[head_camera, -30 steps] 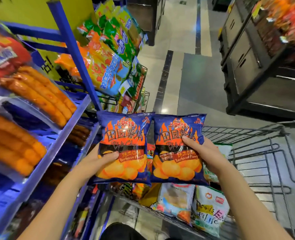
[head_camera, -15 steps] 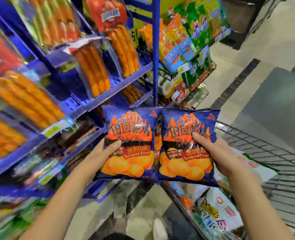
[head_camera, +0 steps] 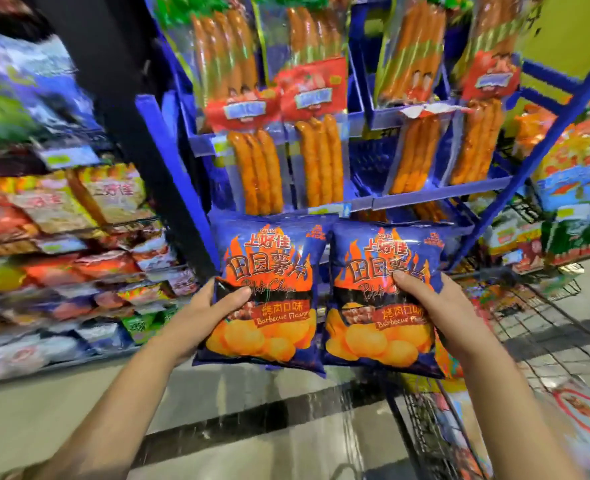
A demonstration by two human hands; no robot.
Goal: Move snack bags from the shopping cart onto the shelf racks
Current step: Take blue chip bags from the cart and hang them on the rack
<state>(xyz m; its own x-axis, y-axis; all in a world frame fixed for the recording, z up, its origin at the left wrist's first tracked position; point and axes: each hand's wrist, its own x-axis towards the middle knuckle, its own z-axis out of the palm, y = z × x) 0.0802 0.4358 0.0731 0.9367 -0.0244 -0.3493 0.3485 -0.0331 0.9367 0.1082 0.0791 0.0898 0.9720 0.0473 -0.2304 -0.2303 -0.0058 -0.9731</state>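
Head view: left hand (head_camera: 200, 317) and right hand (head_camera: 435, 306) each pinch glossy, puffed chip bags (head_camera: 265, 292).

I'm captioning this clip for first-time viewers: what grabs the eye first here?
Two matching blue barbecue chip bags dominate the centre: the left bag in the left hand, the right bag in the right hand. Just behind and above them, orange sausage packs line a blue rack; the wire cart sits at lower right.
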